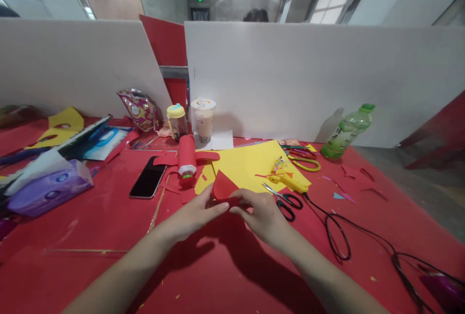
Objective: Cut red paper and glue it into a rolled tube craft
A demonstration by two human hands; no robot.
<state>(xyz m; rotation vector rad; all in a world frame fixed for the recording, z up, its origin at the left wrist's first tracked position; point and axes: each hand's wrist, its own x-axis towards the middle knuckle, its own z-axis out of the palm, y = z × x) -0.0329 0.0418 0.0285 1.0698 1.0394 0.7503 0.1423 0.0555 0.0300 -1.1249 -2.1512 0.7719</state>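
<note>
Between my two hands is a piece of red paper (224,187), bent into a pointed, cone-like shape. My left hand (198,214) grips its left side, thumb along the lower edge. On the other side my right hand (259,213) pinches the lower right edge between thumb and fingers. Just beyond lies a yellow paper sheet (250,159). Black-handled scissors (285,201) rest to the right of my right hand, close to a yellow glue gun (290,182). A red paper-wrapped bottle shape (187,154) with red strips at its sides lies past my left hand.
A phone (148,180) and a purple tissue pack (53,188) lie left. A milk tea cup (204,120), a yellow-lidded bottle (177,122) and a snack bag (139,110) stand before white boards (308,76). At right are a leaning green bottle (347,132) and a black cord (363,231).
</note>
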